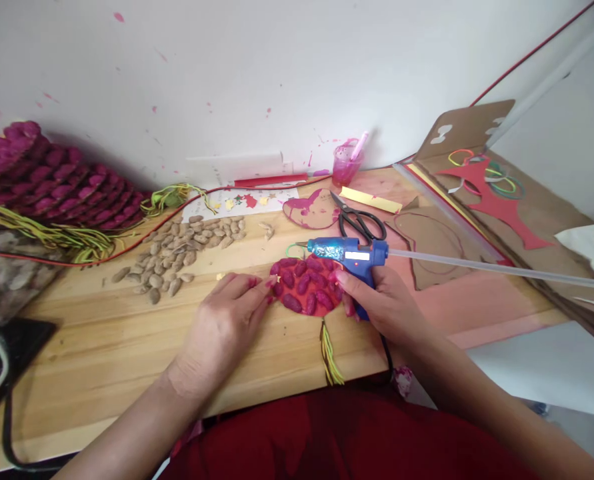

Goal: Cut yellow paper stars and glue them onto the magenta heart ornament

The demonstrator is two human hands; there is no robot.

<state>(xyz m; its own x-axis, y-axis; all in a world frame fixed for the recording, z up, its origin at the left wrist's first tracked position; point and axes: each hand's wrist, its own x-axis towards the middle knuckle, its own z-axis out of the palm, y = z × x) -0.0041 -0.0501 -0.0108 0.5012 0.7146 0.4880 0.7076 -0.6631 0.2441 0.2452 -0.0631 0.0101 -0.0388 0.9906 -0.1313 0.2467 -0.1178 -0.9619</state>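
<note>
A round red craft piece (303,283), covered with magenta-painted peanuts, lies flat on the table with a yellow-green yarn tassel (331,353) hanging toward me. At its left edge, my left hand (234,307) is closed in a pinch, with a small pale yellow piece (278,279) at the fingertips. My right hand (384,300) is wrapped round a blue hot glue gun (364,257) at the right edge of the craft piece. The gun's nozzle points left, above the top of the piece. From its back runs a long clear glue stick (477,268).
Unpainted peanuts (177,250) lie to the left, near a stack of magenta peanut pieces (57,180). Behind are scissors (359,220), a cardboard cut-out (309,210), a plastic cup (347,163) and paper with small cut-outs (217,207). Cardboard and red scraps (487,200) lie right.
</note>
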